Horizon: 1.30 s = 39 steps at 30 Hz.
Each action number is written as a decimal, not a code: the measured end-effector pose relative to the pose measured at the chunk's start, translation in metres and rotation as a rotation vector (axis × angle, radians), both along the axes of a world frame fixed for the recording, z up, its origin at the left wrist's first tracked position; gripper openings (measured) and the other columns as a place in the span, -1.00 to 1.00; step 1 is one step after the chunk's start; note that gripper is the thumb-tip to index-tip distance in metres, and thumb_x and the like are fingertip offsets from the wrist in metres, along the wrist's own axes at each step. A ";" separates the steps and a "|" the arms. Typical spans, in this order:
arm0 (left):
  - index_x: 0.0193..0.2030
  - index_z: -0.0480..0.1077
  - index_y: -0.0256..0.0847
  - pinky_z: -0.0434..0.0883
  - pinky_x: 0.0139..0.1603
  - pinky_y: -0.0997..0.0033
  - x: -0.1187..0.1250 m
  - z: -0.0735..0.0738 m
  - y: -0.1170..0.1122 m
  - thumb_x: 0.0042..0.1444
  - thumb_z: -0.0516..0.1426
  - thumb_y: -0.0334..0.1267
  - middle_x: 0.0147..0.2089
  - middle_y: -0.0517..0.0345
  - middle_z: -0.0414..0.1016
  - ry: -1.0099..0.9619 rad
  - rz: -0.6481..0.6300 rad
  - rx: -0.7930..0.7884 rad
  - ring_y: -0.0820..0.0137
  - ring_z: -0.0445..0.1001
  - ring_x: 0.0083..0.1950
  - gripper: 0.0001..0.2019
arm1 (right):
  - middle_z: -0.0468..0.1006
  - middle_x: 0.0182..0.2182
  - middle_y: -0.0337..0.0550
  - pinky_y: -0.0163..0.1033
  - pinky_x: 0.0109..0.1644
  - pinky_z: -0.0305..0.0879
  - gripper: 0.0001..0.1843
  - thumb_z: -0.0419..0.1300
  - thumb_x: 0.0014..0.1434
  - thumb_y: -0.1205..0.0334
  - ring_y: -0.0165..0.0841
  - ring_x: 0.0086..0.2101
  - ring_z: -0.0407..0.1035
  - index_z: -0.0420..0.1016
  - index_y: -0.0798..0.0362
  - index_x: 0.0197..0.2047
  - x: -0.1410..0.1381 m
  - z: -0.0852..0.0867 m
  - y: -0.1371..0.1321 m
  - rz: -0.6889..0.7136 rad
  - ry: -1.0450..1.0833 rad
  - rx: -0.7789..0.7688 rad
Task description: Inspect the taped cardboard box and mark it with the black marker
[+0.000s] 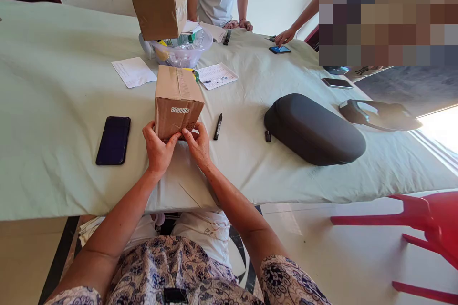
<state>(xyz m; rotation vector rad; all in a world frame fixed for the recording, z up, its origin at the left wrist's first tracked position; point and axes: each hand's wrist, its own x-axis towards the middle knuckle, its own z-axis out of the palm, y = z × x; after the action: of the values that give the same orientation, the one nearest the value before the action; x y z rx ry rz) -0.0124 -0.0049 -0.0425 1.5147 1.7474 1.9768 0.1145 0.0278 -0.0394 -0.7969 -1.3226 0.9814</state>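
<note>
A small taped cardboard box (177, 100) stands on the pale green tablecloth (64, 105) in front of me. My left hand (157, 147) grips its near lower left corner, thumb up on the front face. My right hand (198, 144) pinches the near bottom edge on the right side, fingers curled against the box. A black marker (218, 127) lies just right of my right hand. A dark phone (113, 140) lies face up to the left of my left hand.
A dark grey hard case (315, 128) lies at the right. Behind stand a clear bowl (182, 52) of items with a second cardboard box (161, 9) on it, and paper sheets (133, 71). Two other people lean at the far edge. A red chair (429, 228) stands at lower right.
</note>
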 end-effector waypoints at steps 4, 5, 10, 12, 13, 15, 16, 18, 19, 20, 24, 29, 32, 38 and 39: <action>0.24 0.14 -0.22 0.35 0.38 0.00 0.001 -0.003 0.001 -0.08 0.44 -0.27 0.20 -0.14 0.29 0.035 -0.023 0.007 0.09 0.35 0.31 -0.21 | 0.51 -0.11 -0.21 -0.23 -0.23 0.57 -0.42 0.37 0.06 -0.31 -0.40 -0.31 0.54 0.40 -0.03 -0.09 0.002 0.000 0.002 0.010 -0.005 -0.015; 0.25 0.14 -0.22 0.34 0.39 0.00 0.001 -0.004 0.001 -0.09 0.44 -0.30 0.21 -0.15 0.29 0.048 -0.030 0.011 0.08 0.34 0.32 -0.19 | 0.51 -0.11 -0.21 -0.24 -0.25 0.56 -0.41 0.36 0.05 -0.32 -0.40 -0.32 0.53 0.41 -0.03 -0.10 0.004 0.001 0.003 0.000 -0.012 -0.016; 0.29 0.13 -0.20 0.34 0.40 -0.02 0.005 -0.005 -0.001 -0.07 0.42 -0.39 0.26 -0.18 0.28 0.091 -0.075 0.033 0.08 0.34 0.35 -0.18 | 0.49 -0.28 -0.21 -0.23 -0.34 0.53 -0.40 0.26 0.13 -0.39 -0.37 -0.36 0.44 0.42 -0.01 -0.11 0.011 0.004 0.006 -0.060 -0.031 -0.056; 0.29 0.12 -0.18 0.34 0.41 -0.02 0.007 -0.004 -0.003 -0.06 0.41 -0.41 0.27 -0.17 0.28 0.100 -0.086 0.035 0.09 0.34 0.36 -0.19 | 0.47 -0.33 -0.21 -0.21 -0.33 0.55 -0.39 0.25 0.14 -0.40 -0.33 -0.34 0.43 0.42 -0.01 -0.09 0.013 0.004 0.009 -0.076 -0.015 -0.071; 0.29 0.12 -0.17 0.34 0.41 -0.01 0.007 -0.004 -0.003 -0.06 0.40 -0.42 0.27 -0.16 0.28 0.101 -0.090 0.035 0.10 0.33 0.36 -0.19 | 0.46 -0.34 -0.21 -0.20 -0.32 0.55 -0.39 0.25 0.13 -0.40 -0.32 -0.34 0.43 0.42 -0.02 -0.09 0.014 0.004 0.009 -0.083 -0.010 -0.076; 0.29 0.13 -0.17 0.35 0.41 0.01 0.008 -0.003 -0.004 -0.05 0.39 -0.43 0.27 -0.16 0.28 0.095 -0.098 0.032 0.11 0.33 0.36 -0.21 | 0.44 -0.38 -0.22 -0.21 -0.37 0.52 -0.37 0.25 0.10 -0.43 -0.33 -0.36 0.41 0.42 -0.02 -0.13 0.014 0.004 0.010 -0.100 -0.013 -0.086; 0.28 0.13 -0.17 0.35 0.41 0.03 0.008 -0.003 -0.004 -0.05 0.39 -0.43 0.27 -0.16 0.28 0.088 -0.102 0.030 0.11 0.33 0.36 -0.21 | 0.43 -0.39 -0.23 -0.23 -0.40 0.50 -0.36 0.24 0.10 -0.45 -0.33 -0.38 0.40 0.42 -0.02 -0.15 0.014 0.005 0.009 -0.101 -0.016 -0.092; 0.27 0.14 -0.17 0.35 0.40 0.04 0.007 -0.002 -0.004 -0.07 0.40 -0.43 0.26 -0.14 0.29 0.065 -0.103 0.025 0.11 0.34 0.35 -0.21 | 0.42 -0.40 -0.24 -0.27 -0.45 0.46 -0.36 0.22 0.09 -0.46 -0.36 -0.40 0.40 0.41 -0.02 -0.18 0.013 0.006 0.007 -0.084 -0.017 -0.097; 0.27 0.15 -0.17 0.36 0.39 0.04 0.007 -0.002 -0.004 -0.07 0.40 -0.43 0.25 -0.13 0.30 0.048 -0.096 0.020 0.11 0.35 0.34 -0.21 | 0.44 -0.37 -0.24 -0.28 -0.44 0.47 -0.36 0.23 0.09 -0.46 -0.37 -0.40 0.41 0.41 -0.01 -0.18 0.012 0.007 0.006 -0.062 -0.015 -0.091; 0.26 0.16 -0.18 0.36 0.39 0.03 0.006 -0.001 -0.004 -0.08 0.40 -0.43 0.24 -0.13 0.31 0.028 -0.086 0.014 0.11 0.36 0.33 -0.22 | 0.47 -0.33 -0.23 -0.27 -0.40 0.49 -0.37 0.26 0.07 -0.44 -0.38 -0.38 0.44 0.41 -0.01 -0.18 0.011 0.007 0.005 -0.033 -0.012 -0.082; 0.23 0.17 -0.23 0.36 0.38 0.01 0.003 0.000 -0.002 -0.09 0.41 -0.39 0.20 -0.14 0.33 -0.025 -0.059 -0.005 0.10 0.38 0.30 -0.24 | 0.51 -0.17 -0.20 -0.24 -0.27 0.56 -0.37 0.40 -0.02 -0.33 -0.41 -0.34 0.51 0.42 -0.01 -0.13 0.009 0.007 0.005 0.067 0.003 -0.065; 0.22 0.18 -0.23 0.37 0.36 0.02 0.001 0.001 0.000 -0.09 0.41 -0.35 0.20 -0.14 0.34 -0.054 -0.063 0.000 0.10 0.38 0.30 -0.25 | 0.48 -0.12 -0.20 -0.20 -0.20 0.57 -0.42 0.40 0.02 -0.24 -0.39 -0.30 0.54 0.44 -0.02 -0.06 0.008 0.001 0.010 0.045 -0.009 -0.061; 0.22 0.17 -0.22 0.38 0.35 0.03 0.000 0.000 0.001 -0.08 0.41 -0.31 0.21 -0.16 0.35 -0.075 -0.069 0.001 0.10 0.38 0.30 -0.25 | 0.43 -0.10 -0.21 -0.15 -0.14 0.58 -0.39 0.44 -0.02 -0.17 -0.39 -0.31 0.54 0.44 -0.02 -0.01 0.007 -0.004 0.014 0.053 -0.009 -0.055; 0.21 0.17 -0.18 0.43 0.32 0.07 -0.005 -0.003 0.006 -0.07 0.41 -0.20 0.24 -0.17 0.38 -0.123 -0.081 -0.016 0.13 0.43 0.27 -0.25 | 0.43 -0.02 -0.15 -0.17 -0.09 0.53 -0.36 0.45 0.00 -0.07 -0.41 -0.30 0.50 0.46 -0.01 0.10 0.005 -0.002 0.013 0.035 -0.039 0.008; 0.21 0.17 -0.18 0.45 0.30 0.08 -0.006 -0.003 0.007 -0.07 0.41 -0.20 0.24 -0.16 0.40 -0.143 -0.085 -0.019 0.13 0.45 0.26 -0.26 | 0.45 0.00 -0.12 -0.17 -0.08 0.52 -0.37 0.44 0.01 -0.09 -0.41 -0.29 0.50 0.48 0.00 0.10 0.006 0.000 0.012 0.039 -0.055 0.031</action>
<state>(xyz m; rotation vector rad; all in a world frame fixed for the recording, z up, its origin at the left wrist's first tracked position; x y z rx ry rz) -0.0187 0.0017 -0.0452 1.3801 1.6135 1.9686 0.1204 0.0399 -0.0395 -0.7819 -1.4022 0.9726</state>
